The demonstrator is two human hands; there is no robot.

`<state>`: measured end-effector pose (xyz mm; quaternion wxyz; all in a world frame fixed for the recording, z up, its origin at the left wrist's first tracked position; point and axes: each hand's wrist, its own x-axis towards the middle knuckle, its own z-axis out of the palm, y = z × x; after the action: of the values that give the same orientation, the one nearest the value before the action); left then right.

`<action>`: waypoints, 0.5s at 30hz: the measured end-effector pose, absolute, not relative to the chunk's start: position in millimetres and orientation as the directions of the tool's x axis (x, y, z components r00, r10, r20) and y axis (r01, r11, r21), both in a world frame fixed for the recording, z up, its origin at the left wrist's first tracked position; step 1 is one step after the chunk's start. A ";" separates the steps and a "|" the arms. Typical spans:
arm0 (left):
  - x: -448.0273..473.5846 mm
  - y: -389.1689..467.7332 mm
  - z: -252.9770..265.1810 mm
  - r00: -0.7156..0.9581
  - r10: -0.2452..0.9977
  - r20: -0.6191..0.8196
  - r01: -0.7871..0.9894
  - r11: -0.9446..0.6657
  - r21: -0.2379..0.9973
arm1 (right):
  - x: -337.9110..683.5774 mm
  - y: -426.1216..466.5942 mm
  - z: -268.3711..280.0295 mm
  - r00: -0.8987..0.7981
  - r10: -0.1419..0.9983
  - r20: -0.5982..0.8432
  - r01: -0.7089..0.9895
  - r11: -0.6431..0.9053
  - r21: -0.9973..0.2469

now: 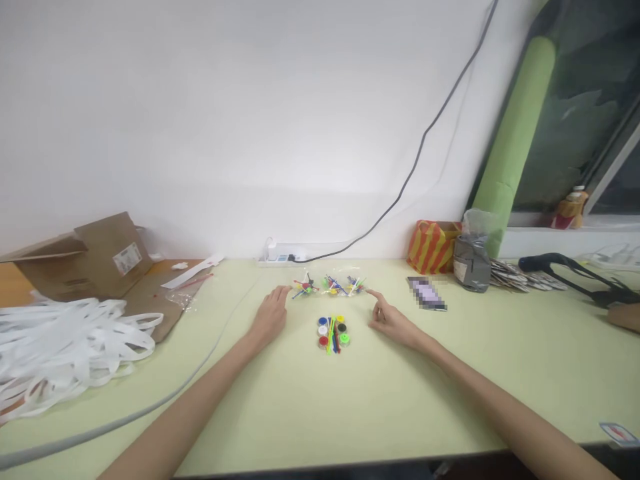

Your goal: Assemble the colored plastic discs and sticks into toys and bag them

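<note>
My left hand (273, 310) rests on the green table, fingers stretched forward and holding nothing. Its fingertips are beside the left of several clear plastic packets with thin coloured sticks (305, 287). At the other end of that row is my right hand (391, 321), its index finger pointing at the rightmost packet (354, 285) and its other fingers curled, with nothing visible in them. Between my hands, closer to me, small round pots with coloured lids (323, 331) stand in two columns. Thin coloured strips (333, 335) lie between the columns; their exact kind is unclear.
On the left are an open cardboard box (100, 257) and a heap of white straps (65, 347). A power strip (280, 255) with a dark cable lies by the wall. To the right are a phone (427, 293), a striped bag (433, 247) and a grey bag (471, 262).
</note>
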<state>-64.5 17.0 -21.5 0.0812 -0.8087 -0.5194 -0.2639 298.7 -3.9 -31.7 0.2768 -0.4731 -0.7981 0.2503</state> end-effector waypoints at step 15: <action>-75.8 49.7 -43.3 0.321 0.904 0.282 0.921 -0.368 0.130 | 266.0 6.7 -47.2 -0.258 0.927 0.273 0.668 0.375 -0.643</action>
<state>-75.8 49.7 -43.3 0.0269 -0.8123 -0.5617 -0.1550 266.0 6.7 -47.2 0.3166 -0.5202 -0.7664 0.2043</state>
